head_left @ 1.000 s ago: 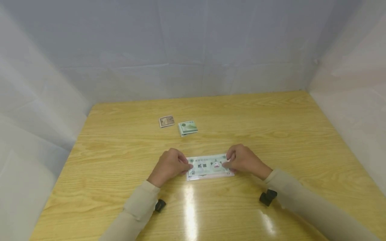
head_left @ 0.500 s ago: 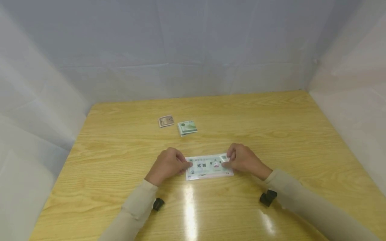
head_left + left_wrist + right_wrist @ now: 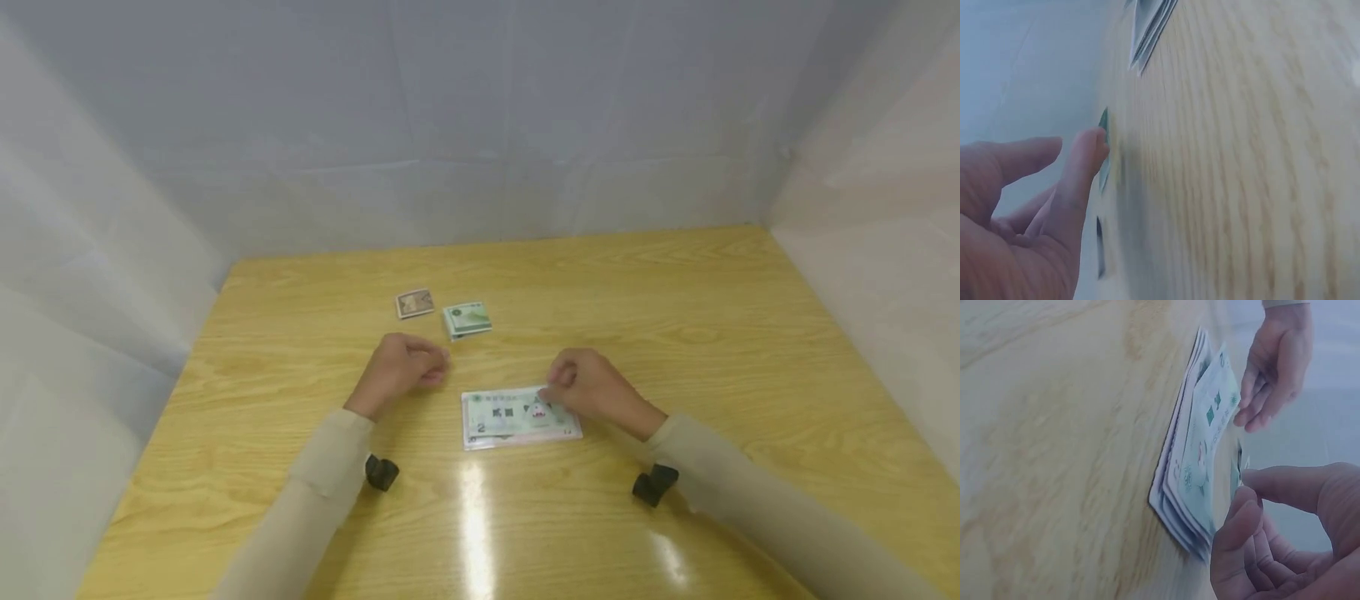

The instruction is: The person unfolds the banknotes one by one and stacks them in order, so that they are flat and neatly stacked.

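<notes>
A flat stack of banknotes (image 3: 517, 435) lies in front of me, a smaller pale green note (image 3: 497, 412) on top. The right wrist view shows several layered edges, with the green note tilted up slightly. My right hand (image 3: 596, 392) is over the stack's far right corner, thumb and forefinger loosely bent close together, nothing seen between them. My left hand (image 3: 405, 371) hovers left of the stack, fingers loosely bent and holding nothing. Just beyond it lie a folded green banknote (image 3: 467, 318) and a folded brown banknote (image 3: 415, 303).
The wooden table (image 3: 675, 308) carries everything, with a glare streak near its front. Pale sheeting (image 3: 480, 125) rises behind the table and along both sides. A black wrist device (image 3: 381, 472) sits under the left sleeve, another black device (image 3: 655, 485) under the right.
My left hand has let go of the notes' left end and moved away left and toward the folded notes. My right hand has released the right end and shifted slightly up and left.
</notes>
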`<act>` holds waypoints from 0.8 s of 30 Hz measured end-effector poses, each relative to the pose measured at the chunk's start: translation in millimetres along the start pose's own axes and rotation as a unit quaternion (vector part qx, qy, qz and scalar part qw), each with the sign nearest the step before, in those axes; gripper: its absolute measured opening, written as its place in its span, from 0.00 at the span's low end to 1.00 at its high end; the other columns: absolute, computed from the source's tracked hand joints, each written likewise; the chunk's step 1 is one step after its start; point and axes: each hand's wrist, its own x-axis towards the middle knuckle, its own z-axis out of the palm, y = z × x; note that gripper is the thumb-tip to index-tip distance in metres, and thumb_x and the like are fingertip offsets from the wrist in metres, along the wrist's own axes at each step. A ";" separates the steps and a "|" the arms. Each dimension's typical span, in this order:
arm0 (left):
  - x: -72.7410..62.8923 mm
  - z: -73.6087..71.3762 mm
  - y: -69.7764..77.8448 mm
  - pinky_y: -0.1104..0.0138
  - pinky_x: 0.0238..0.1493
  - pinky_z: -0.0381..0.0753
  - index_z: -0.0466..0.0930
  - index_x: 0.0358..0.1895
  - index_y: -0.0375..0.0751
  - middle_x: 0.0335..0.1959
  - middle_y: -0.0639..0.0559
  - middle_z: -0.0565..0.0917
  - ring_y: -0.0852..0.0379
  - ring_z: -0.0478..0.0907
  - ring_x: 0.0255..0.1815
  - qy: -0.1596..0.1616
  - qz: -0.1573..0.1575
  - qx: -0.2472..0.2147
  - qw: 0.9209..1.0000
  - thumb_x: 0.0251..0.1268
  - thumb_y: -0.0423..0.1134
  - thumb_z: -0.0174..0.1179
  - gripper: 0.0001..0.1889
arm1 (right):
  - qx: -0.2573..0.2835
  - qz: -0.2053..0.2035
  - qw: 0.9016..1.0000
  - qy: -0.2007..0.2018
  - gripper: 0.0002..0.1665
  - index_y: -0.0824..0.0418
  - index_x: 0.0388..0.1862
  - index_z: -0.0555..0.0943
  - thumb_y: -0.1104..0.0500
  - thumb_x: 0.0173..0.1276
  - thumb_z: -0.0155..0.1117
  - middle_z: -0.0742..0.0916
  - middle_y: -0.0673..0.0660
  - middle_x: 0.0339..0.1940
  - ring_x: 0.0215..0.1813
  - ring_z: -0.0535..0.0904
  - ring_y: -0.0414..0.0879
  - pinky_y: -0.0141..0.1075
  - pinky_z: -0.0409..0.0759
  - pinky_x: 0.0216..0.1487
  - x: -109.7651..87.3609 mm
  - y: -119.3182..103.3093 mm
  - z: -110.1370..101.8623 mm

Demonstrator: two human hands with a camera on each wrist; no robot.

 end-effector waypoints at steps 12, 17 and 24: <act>26.7 -0.6 -3.6 0.68 0.49 0.88 0.79 0.58 0.26 0.52 0.33 0.84 0.53 0.88 0.43 0.020 -0.048 -0.135 0.989 0.73 0.33 0.60 0.16 | 0.046 0.012 0.999 -0.008 0.12 0.65 0.45 0.81 0.61 0.67 0.72 0.84 0.59 0.39 0.34 0.82 0.49 0.38 0.87 0.32 8.4 -15.5 3.2; 32.4 3.6 -1.1 0.68 0.49 0.88 0.79 0.58 0.28 0.52 0.33 0.85 0.51 0.88 0.45 0.020 -0.050 -0.166 0.985 0.73 0.33 0.61 0.16 | 0.066 0.008 0.998 -0.013 0.13 0.66 0.46 0.81 0.61 0.67 0.71 0.84 0.59 0.39 0.34 0.82 0.49 0.39 0.87 0.32 9.7 -18.1 4.7; 37.8 9.9 1.6 0.67 0.47 0.89 0.79 0.57 0.24 0.46 0.35 0.86 0.54 0.88 0.39 0.027 -0.049 -0.201 0.978 0.72 0.29 0.61 0.15 | 0.076 0.010 0.997 -0.016 0.13 0.65 0.45 0.80 0.61 0.67 0.72 0.85 0.59 0.38 0.34 0.82 0.49 0.38 0.87 0.32 11.9 -18.4 6.5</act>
